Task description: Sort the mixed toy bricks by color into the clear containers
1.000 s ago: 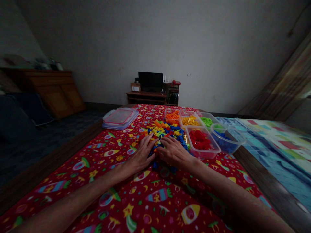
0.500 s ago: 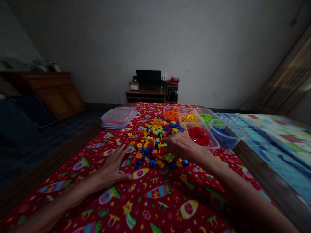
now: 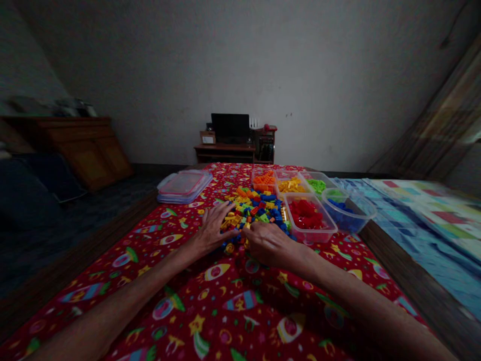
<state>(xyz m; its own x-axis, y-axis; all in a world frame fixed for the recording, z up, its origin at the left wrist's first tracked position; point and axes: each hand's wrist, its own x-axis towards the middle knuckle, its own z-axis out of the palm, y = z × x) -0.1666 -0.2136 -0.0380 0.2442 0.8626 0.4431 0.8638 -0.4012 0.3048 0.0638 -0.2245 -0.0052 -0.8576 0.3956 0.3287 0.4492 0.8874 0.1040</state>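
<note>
A heap of small plastic bricks point(image 3: 253, 206) in several colours lies on the red patterned tablecloth point(image 3: 225, 301). My left hand point(image 3: 211, 229) rests flat with fingers spread against the heap's near left side. My right hand point(image 3: 266, 243) lies palm down at the heap's near edge, fingers spread over a few bricks. The two hands almost meet in front of the pile. Neither hand holds a brick that I can see.
Clear tubs stand right of the heap: red bricks point(image 3: 308, 214), blue point(image 3: 347, 209), green point(image 3: 319, 184), yellow point(image 3: 292, 184), orange point(image 3: 265, 178). Stacked lids point(image 3: 184, 184) lie at the back left. The table's wooden edge point(image 3: 406, 271) runs along the right, beside a colourful mat point(image 3: 432, 215).
Half a second ago my hands were apart and the bricks spread wide. Both hands have swept inward and forward, pushing the bricks back into a tighter heap.
</note>
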